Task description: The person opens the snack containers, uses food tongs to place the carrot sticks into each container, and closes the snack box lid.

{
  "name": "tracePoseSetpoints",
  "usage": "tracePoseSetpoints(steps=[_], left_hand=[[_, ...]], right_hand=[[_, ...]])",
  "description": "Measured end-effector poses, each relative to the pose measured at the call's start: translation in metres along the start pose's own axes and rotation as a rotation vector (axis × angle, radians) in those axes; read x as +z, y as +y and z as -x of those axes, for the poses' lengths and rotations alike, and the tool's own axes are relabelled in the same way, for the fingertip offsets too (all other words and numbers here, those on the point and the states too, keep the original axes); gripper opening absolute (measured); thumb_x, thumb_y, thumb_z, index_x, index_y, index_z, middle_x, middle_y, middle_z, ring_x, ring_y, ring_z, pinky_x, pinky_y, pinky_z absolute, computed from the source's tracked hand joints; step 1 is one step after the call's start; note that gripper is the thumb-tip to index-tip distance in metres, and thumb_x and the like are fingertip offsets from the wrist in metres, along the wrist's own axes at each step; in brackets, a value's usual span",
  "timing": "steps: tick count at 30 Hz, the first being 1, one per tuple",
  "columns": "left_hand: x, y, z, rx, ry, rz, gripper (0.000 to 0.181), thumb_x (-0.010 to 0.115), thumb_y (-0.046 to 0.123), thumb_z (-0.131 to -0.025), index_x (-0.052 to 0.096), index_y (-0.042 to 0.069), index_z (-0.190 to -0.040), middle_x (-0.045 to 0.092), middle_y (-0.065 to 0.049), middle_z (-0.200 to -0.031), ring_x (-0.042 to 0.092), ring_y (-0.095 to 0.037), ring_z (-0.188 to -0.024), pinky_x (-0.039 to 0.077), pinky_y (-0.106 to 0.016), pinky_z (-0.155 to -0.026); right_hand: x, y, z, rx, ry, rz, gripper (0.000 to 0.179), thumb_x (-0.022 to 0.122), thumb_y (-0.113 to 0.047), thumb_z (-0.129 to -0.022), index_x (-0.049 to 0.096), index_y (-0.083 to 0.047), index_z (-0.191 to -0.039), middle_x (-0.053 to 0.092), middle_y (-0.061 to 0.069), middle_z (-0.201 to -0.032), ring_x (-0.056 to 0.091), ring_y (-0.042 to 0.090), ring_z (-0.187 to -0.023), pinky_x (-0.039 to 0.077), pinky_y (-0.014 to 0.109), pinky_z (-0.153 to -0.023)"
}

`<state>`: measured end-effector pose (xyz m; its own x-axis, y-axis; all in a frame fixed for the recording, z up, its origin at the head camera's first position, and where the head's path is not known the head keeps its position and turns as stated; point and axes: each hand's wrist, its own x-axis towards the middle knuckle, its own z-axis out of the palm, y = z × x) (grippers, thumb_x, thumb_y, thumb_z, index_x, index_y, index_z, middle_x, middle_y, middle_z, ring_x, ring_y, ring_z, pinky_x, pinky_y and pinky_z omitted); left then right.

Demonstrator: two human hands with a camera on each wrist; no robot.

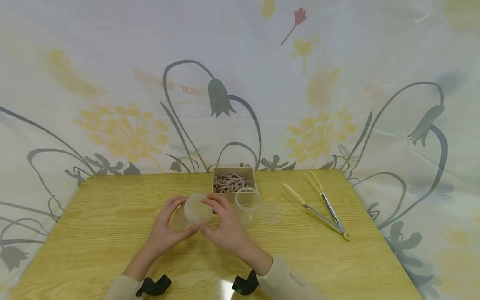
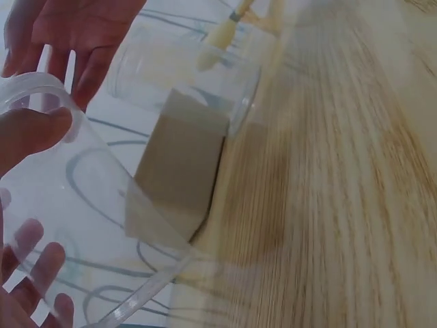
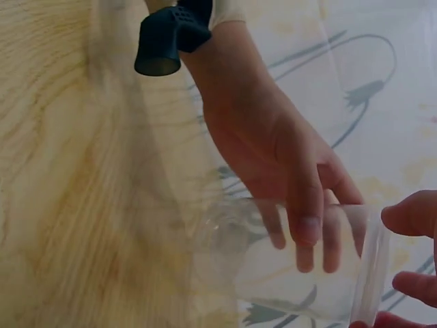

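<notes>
My left hand [image 1: 165,227] grips a clear plastic jar [image 3: 273,273], thumb on the near side and fingers seen through its wall. A pale translucent lid [image 1: 198,209] covers the jar's mouth, which tilts up toward the head camera. My right hand [image 1: 226,227] pinches the lid's edge between thumb and fingers. To the right of that hand stands a second clear jar [image 1: 247,214] with its mouth uncovered. Its round clear disc-like lid [image 1: 271,214] lies flat on the table beside it.
A beige box [image 1: 234,196] at the table's back holds many grey-brown strips [image 1: 230,182]. Metal tongs [image 1: 330,214] with cream tips lie spread on the right. Behind the wooden table [image 1: 93,233] hangs a flower-patterned cloth [image 1: 240,50].
</notes>
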<state>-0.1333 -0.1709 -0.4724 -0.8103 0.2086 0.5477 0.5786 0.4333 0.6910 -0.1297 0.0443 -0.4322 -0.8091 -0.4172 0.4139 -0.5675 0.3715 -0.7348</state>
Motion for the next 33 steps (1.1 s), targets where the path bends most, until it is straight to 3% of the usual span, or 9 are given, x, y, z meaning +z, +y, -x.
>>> tracePoseSetpoints(steps=[3,6,9,12,16,19,27,30,33], left_hand=[[-0.003,-0.002,0.003,0.031,-0.009,-0.044,0.077,0.094,0.012,-0.065,0.059,0.012,-0.135,0.054,-0.008,-0.132,0.047,-0.023,-0.121,0.042,-0.059,-0.091],[-0.007,-0.002,0.005,0.080,-0.021,-0.121,0.071,0.091,0.033,-0.073,0.061,0.012,-0.134,0.054,-0.009,-0.131,0.046,-0.028,-0.122,0.042,-0.058,-0.091],[-0.010,-0.002,0.007,0.151,-0.029,-0.187,0.069,0.075,0.055,-0.084,0.061,0.010,-0.134,0.056,-0.011,-0.129,0.047,-0.032,-0.121,0.044,-0.054,-0.091],[-0.011,-0.003,0.008,0.219,-0.044,-0.250,0.069,0.063,0.060,-0.089,0.061,0.008,-0.135,0.057,-0.011,-0.127,0.049,-0.033,-0.117,0.045,-0.052,-0.089],[-0.009,-0.005,0.010,0.250,-0.084,-0.316,0.075,0.086,0.039,-0.077,0.058,0.007,-0.138,0.057,-0.011,-0.128,0.051,-0.032,-0.114,0.048,-0.051,-0.087],[-0.005,-0.008,0.012,0.233,-0.107,-0.344,0.087,0.093,0.021,-0.063,0.055,0.006,-0.141,0.057,-0.011,-0.130,0.052,-0.031,-0.115,0.049,-0.051,-0.087],[0.004,0.000,0.010,0.156,-0.142,-0.463,0.096,0.097,0.033,-0.058,0.054,0.007,-0.140,0.059,-0.012,-0.129,0.057,-0.032,-0.114,0.054,-0.051,-0.086],[0.005,0.003,0.010,0.092,-0.153,-0.392,0.091,0.096,0.027,-0.059,0.056,0.006,-0.138,0.063,-0.009,-0.125,0.061,-0.029,-0.111,0.054,-0.049,-0.087],[0.004,0.005,0.011,0.007,-0.182,-0.228,0.088,0.095,0.023,-0.059,0.058,0.008,-0.137,0.066,-0.004,-0.120,0.063,-0.022,-0.108,0.055,-0.046,-0.088]], right_hand=[[0.008,0.001,0.005,0.016,0.009,-0.005,0.060,0.078,-0.019,-0.086,0.054,-0.003,-0.139,0.046,0.015,-0.140,0.051,0.030,-0.122,0.051,0.044,-0.091],[0.017,0.003,0.007,0.052,0.016,-0.072,0.062,0.077,-0.020,-0.087,0.051,-0.004,-0.141,0.044,0.014,-0.141,0.049,0.031,-0.122,0.050,0.046,-0.093],[0.027,0.007,0.009,0.088,0.027,-0.149,0.062,0.074,-0.022,-0.089,0.049,-0.005,-0.143,0.042,0.014,-0.142,0.048,0.034,-0.123,0.049,0.046,-0.095],[0.035,0.011,0.010,0.126,0.045,-0.186,0.059,0.071,-0.024,-0.092,0.048,-0.007,-0.144,0.043,0.013,-0.141,0.049,0.033,-0.122,0.050,0.043,-0.095],[0.042,0.019,0.010,0.187,0.065,-0.192,0.056,0.068,-0.026,-0.096,0.048,-0.005,-0.144,0.045,0.013,-0.139,0.051,0.030,-0.118,0.051,0.041,-0.092],[0.044,0.023,0.011,0.200,0.078,-0.191,0.058,0.066,-0.028,-0.098,0.046,-0.001,-0.144,0.047,0.014,-0.135,0.051,0.030,-0.116,0.050,0.040,-0.090],[0.045,0.026,0.009,0.247,0.118,-0.146,0.062,0.064,-0.038,-0.096,0.048,-0.003,-0.145,0.047,0.009,-0.119,0.049,0.021,-0.101,0.046,0.033,-0.081],[0.045,0.027,0.007,0.235,0.133,-0.120,0.060,0.066,-0.040,-0.094,0.054,-0.003,-0.139,0.046,0.006,-0.113,0.049,0.020,-0.098,0.045,0.033,-0.081],[0.042,0.026,0.006,0.174,0.127,-0.083,0.057,0.068,-0.042,-0.091,0.059,-0.003,-0.132,0.044,0.006,-0.109,0.050,0.021,-0.096,0.045,0.033,-0.081]])
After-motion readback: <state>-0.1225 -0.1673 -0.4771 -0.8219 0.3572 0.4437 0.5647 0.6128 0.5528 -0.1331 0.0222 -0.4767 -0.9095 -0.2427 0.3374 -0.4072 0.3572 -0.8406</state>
